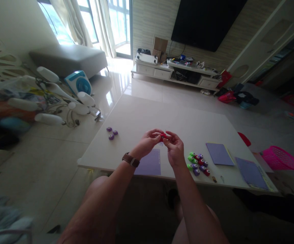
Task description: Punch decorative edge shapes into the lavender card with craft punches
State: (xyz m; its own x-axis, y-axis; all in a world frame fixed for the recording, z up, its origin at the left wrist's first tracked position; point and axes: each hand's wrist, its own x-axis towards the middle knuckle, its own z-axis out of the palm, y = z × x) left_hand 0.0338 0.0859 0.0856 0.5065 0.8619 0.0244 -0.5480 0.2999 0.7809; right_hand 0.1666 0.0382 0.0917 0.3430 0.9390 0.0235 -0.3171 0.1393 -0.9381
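Observation:
Above the white table [182, 118], my left hand [149, 142] and my right hand [174, 146] meet, both closed on a small red object [163, 136]. Its details are mostly covered by my fingers. Below my hands a purple sheet [149, 163] lies near the table's front edge. On the left of the table sit three small purple pieces [111, 137] with round pale tops. Right of my right hand stands a cluster of several similar pieces in green [190, 158], purple [196, 172] and red [207, 172].
Farther right lie a purple pad [219, 154], another purple sheet [252, 173] and a small brown item [214, 179]. A pink basket [281, 158] stands beyond the table's right end. A white lamp [60, 91] and a blue-and-white fan [79, 83] stand at the left.

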